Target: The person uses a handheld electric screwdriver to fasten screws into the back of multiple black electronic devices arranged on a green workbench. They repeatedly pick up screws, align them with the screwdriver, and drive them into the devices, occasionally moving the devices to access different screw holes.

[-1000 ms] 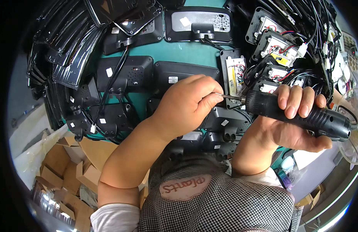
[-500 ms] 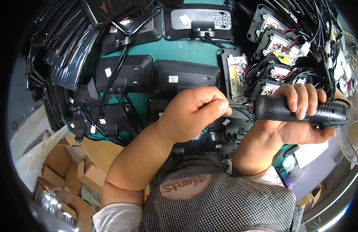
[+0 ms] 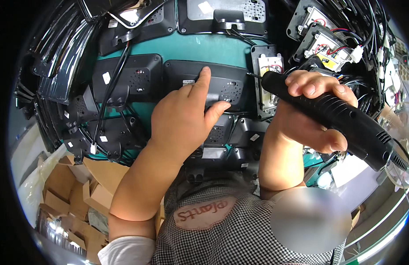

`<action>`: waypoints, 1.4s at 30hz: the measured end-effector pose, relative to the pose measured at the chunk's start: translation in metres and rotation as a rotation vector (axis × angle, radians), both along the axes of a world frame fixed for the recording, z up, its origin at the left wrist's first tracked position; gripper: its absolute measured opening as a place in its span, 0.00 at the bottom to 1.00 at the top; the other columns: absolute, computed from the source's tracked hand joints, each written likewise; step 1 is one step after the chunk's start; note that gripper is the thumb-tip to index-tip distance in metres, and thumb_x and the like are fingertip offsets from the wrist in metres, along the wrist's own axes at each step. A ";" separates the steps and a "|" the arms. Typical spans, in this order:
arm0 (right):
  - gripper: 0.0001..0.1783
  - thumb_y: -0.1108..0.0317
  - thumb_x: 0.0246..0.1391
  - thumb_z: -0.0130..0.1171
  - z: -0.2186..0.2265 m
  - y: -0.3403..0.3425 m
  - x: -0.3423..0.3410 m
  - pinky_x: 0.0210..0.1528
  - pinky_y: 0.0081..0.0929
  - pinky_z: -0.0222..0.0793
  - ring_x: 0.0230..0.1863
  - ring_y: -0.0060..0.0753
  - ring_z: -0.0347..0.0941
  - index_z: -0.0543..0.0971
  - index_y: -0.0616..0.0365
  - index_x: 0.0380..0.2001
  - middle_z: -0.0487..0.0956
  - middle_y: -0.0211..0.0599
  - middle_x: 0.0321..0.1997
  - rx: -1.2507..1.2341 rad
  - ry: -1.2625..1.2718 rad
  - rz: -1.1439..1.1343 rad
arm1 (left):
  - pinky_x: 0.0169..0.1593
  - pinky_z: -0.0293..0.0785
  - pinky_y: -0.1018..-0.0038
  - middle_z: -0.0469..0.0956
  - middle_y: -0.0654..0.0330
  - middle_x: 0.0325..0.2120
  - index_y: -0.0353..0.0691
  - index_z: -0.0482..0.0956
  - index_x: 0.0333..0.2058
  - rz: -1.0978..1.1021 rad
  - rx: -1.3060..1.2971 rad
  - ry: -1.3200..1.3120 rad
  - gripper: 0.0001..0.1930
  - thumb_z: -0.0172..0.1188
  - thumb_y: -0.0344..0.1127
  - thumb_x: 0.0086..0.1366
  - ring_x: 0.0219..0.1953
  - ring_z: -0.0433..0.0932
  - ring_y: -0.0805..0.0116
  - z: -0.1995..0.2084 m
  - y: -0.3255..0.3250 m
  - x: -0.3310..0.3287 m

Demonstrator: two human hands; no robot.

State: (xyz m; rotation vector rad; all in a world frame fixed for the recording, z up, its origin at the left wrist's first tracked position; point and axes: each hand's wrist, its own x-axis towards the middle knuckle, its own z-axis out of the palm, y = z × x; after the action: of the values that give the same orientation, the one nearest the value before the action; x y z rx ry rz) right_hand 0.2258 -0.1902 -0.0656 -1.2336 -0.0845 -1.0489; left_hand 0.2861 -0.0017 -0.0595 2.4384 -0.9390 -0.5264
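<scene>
My right hand grips a black electric screwdriver, its cord leaving the rear end. The thin bit points left, its tip by the right end of a wide black plastic housing. Whether the tip touches the housing, I cannot tell. Over that housing lies my left hand, index finger stretched forward and thumb spread to the right. Its other fingers are mostly hidden. A white label and a patch of small holes show on the housing.
Similar black housings with cables cover the green mat. Stacked glossy dark panels stand at left. Opened boxes with circuit boards and a bundle of wires lie at right. Cardboard boxes sit lower left, a fan at right.
My left hand has left the screwdriver's bit and moved forward and left onto the housing, its fingers opening out. The screwdriver has tilted, its bit now farther forward and left.
</scene>
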 end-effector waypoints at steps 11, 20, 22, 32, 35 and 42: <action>0.44 0.32 0.39 0.57 -0.002 0.010 0.005 0.22 0.32 0.69 0.25 0.38 0.72 0.66 0.62 0.45 0.74 0.43 0.27 -0.207 0.092 0.114 | 0.28 0.71 0.68 0.74 0.55 0.23 0.35 0.70 0.51 0.012 -0.085 -0.001 0.30 0.63 0.44 0.52 0.24 0.74 0.58 -0.006 0.001 0.000; 0.40 0.36 0.41 0.59 0.001 0.024 -0.003 0.23 0.34 0.70 0.25 0.40 0.71 0.66 0.61 0.44 0.73 0.45 0.28 -0.261 0.218 0.054 | 0.26 0.70 0.68 0.74 0.55 0.22 0.35 0.71 0.50 0.034 -0.124 -0.041 0.28 0.64 0.42 0.52 0.23 0.74 0.58 -0.008 0.002 -0.002; 0.36 0.34 0.43 0.56 0.001 0.022 0.003 0.25 0.34 0.68 0.24 0.36 0.70 0.69 0.57 0.39 0.72 0.41 0.26 -0.101 0.231 -0.034 | 0.27 0.70 0.67 0.74 0.54 0.22 0.35 0.72 0.49 0.050 -0.176 -0.067 0.27 0.65 0.41 0.51 0.23 0.74 0.57 -0.009 0.001 -0.004; 0.40 0.34 0.43 0.55 0.083 0.015 -0.030 0.34 0.28 0.60 0.28 0.29 0.67 0.72 0.62 0.44 0.71 0.33 0.31 0.284 0.055 0.376 | 0.37 0.66 0.76 0.71 0.58 0.33 0.29 0.65 0.53 0.505 -0.981 1.498 0.31 0.39 0.55 0.67 0.32 0.69 0.69 0.023 0.017 -0.011; 0.39 0.36 0.42 0.58 0.088 0.024 -0.035 0.33 0.27 0.59 0.29 0.28 0.67 0.71 0.62 0.44 0.71 0.32 0.32 0.332 0.061 0.426 | 0.54 0.64 0.66 0.69 0.47 0.50 0.28 0.58 0.57 0.575 -1.156 1.701 0.37 0.29 0.60 0.67 0.52 0.69 0.57 0.032 0.008 -0.027; 0.42 0.34 0.44 0.54 0.080 0.025 -0.046 0.33 0.27 0.61 0.29 0.28 0.67 0.70 0.61 0.49 0.71 0.33 0.33 0.279 0.029 0.449 | 0.59 0.57 0.60 0.64 0.45 0.55 0.32 0.53 0.61 0.370 -1.103 1.677 0.39 0.27 0.63 0.66 0.58 0.62 0.55 0.033 0.007 -0.046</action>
State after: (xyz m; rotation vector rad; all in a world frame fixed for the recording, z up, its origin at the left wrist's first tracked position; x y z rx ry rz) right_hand 0.1798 -0.1648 0.0143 -0.9184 -0.1777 -0.6271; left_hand 0.2403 0.0051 -0.0267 0.5892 0.0747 -1.1335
